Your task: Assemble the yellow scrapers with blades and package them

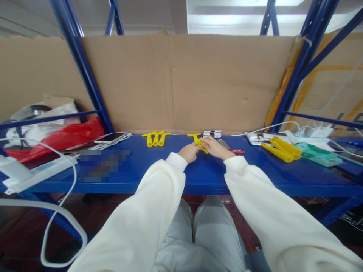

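Observation:
Both hands meet over a yellow T-shaped scraper (193, 136) near the back of the blue table. Closed around its lower part is my left hand (189, 152). My right hand (214, 147) has its fingers bent onto the same scraper from the right; what lies under the fingertips is hidden. Just behind my right hand sits a small stack of black-and-white pieces (212, 133). A tool with a red handle (237, 152) lies beside that hand, partly covered by it. To the left, three yellow T-shaped scrapers (155, 139) lie side by side.
Several yellow tapered handles (280, 149) lie at the right, by a green packet (320, 154). A phone and white cable (113, 138), red bag (65, 138) and white power strip (42, 172) occupy the left. Cardboard (215, 83) walls the back between blue posts (85, 71).

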`<state>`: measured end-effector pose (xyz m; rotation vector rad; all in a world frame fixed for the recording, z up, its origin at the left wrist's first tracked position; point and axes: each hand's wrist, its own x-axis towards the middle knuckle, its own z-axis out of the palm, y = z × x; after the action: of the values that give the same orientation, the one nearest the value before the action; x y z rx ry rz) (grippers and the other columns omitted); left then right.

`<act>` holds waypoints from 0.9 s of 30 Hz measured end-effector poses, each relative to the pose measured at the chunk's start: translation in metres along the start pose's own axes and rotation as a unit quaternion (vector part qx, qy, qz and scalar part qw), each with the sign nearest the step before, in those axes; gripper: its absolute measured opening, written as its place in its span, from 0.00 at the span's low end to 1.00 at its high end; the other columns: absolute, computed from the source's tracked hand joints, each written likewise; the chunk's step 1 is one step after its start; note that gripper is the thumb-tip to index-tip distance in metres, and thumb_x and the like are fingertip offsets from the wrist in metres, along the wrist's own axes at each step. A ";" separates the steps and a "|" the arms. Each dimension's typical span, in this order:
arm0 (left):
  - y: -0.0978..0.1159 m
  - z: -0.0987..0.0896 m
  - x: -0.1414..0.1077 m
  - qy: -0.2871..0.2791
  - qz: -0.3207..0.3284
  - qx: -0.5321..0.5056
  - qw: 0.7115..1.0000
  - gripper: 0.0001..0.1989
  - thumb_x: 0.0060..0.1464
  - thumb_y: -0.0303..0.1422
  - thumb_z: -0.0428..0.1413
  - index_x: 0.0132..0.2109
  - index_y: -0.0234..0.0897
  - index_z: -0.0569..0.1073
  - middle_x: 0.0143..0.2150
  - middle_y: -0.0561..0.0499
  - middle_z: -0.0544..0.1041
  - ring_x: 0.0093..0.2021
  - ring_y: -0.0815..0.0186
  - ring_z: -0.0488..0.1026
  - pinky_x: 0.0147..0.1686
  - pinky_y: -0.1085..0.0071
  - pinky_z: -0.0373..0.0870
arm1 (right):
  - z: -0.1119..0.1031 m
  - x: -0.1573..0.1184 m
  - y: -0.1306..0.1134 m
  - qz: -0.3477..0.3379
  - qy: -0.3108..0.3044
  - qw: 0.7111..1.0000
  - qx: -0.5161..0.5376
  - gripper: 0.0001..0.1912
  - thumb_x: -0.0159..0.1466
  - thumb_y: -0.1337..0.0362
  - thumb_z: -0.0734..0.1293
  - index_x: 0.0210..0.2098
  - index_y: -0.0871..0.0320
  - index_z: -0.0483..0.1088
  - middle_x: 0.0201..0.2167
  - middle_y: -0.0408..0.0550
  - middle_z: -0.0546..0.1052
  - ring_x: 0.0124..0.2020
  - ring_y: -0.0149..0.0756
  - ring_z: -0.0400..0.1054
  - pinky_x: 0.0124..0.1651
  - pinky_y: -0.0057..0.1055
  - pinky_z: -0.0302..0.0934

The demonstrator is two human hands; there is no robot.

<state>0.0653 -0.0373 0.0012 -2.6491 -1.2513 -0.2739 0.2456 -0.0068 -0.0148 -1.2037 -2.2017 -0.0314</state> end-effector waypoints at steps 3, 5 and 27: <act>0.000 -0.001 0.000 0.004 -0.001 -0.009 1.000 0.25 0.63 0.25 0.46 0.64 0.44 0.68 0.48 0.42 0.74 0.47 0.58 0.77 0.49 0.63 0.72 | 0.001 0.001 0.001 0.013 0.004 1.000 0.014 0.19 0.68 0.69 0.57 0.54 0.58 0.73 0.47 0.57 0.72 0.49 0.40 0.70 0.58 0.39 0.62; 0.000 -0.002 0.000 0.006 -0.002 -0.012 1.000 0.25 0.63 0.25 0.46 0.64 0.44 0.68 0.49 0.42 0.74 0.47 0.58 0.77 0.50 0.63 0.72 | 0.002 0.001 0.002 0.010 0.010 1.000 0.025 0.19 0.68 0.69 0.58 0.54 0.57 0.73 0.47 0.56 0.73 0.49 0.40 0.70 0.58 0.39 0.62; -0.010 0.006 0.005 0.072 0.023 -0.061 0.995 0.20 0.61 0.24 0.50 0.56 0.43 0.75 0.55 0.48 0.78 0.55 0.62 0.75 0.56 0.67 0.70 | 0.005 0.002 0.004 0.009 0.020 0.999 0.034 0.19 0.67 0.71 0.58 0.53 0.58 0.73 0.47 0.55 0.72 0.51 0.39 0.69 0.60 0.39 0.61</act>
<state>0.0616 -0.0259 -0.0023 -2.6988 -1.1619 -0.5402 0.2457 -0.0010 -0.0183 -1.1755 -2.1402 0.0262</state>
